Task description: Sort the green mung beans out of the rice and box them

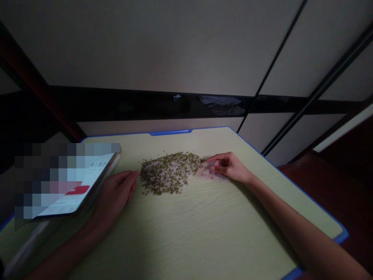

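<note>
A heap of small green beans mixed with white grains (169,171) lies on the pale table (204,233). My left hand (116,192) rests flat on the table just left of the heap, fingers stretched out and together, holding nothing. My right hand (229,166) lies at the heap's right edge, its fingers curled onto a clear plastic bag (208,171) that lies flat on the table.
A tablet or phone with a lit screen (78,186) leans at the left, beside my left hand. The table has a blue rim (170,132). Dark frame bars and a wall stand behind it; the floor drops off to the right.
</note>
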Action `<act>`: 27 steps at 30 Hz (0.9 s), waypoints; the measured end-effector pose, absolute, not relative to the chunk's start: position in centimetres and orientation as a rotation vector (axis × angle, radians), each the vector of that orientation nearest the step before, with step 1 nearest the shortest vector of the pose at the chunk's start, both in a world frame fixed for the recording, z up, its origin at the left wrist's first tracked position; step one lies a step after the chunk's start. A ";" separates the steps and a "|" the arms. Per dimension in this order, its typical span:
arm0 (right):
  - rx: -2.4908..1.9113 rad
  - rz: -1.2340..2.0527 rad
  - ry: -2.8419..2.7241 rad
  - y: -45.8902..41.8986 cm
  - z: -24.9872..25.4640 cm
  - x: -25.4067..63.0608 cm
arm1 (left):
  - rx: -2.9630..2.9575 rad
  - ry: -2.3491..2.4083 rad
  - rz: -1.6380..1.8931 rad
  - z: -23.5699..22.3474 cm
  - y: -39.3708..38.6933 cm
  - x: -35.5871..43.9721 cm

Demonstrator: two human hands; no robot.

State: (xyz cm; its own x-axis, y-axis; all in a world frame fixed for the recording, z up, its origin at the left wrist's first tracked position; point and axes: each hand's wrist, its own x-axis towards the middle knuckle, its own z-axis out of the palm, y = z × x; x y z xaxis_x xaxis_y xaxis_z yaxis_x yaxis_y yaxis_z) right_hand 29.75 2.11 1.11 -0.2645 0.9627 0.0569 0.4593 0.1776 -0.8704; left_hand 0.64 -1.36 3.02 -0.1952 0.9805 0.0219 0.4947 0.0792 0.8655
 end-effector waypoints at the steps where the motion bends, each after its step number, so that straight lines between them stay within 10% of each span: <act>1: -1.336 1.016 -1.823 2.1 1.0 29.7 | 1.461 1.755 1.041 3.0 -1.4 0.6; 27: -1.325 1.087 -1.638 2.3 0.6 29.5 | 1.465 1.759 1.049 2.2 -0.9 0.3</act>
State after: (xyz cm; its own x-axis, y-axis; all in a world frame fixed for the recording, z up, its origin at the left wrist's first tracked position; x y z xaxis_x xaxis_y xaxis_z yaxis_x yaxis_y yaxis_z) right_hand 29.46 2.34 0.62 -0.1809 0.9827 0.0409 0.3438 0.1021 -0.9335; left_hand 0.27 -0.94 2.15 -0.1986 0.9796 0.0313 0.4933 0.0723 0.8669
